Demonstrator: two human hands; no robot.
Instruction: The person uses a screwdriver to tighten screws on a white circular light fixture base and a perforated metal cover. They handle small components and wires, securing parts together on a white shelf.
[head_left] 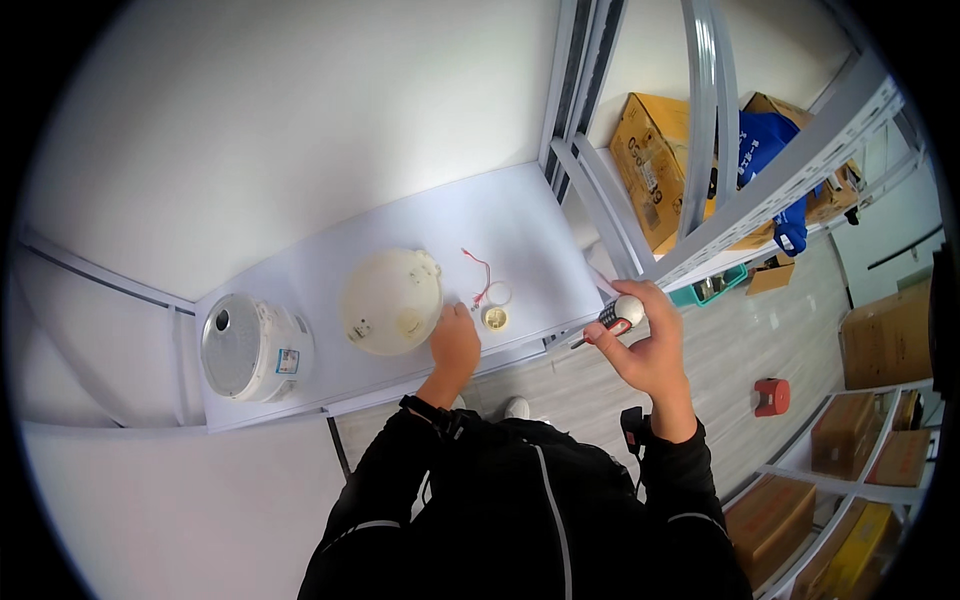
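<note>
A cream round plastic cover, shaped like a shallow dish with small fittings at its edge, lies on the white table. Against its right rim is my left hand, fingers curled; whether they grip the rim or something small is hidden. My right hand is raised past the table's front right corner, wrapped round a short tool with a white rounded end, a black and red body and a thin dark tip. Beside my left hand are a small cream round part, a pale ring and a thin red wire.
A white drum-shaped appliance stands at the table's left end. To the right, a metal rack holds cardboard boxes and a blue bag. A red stool sits on the floor; more boxes fill the lower right shelf.
</note>
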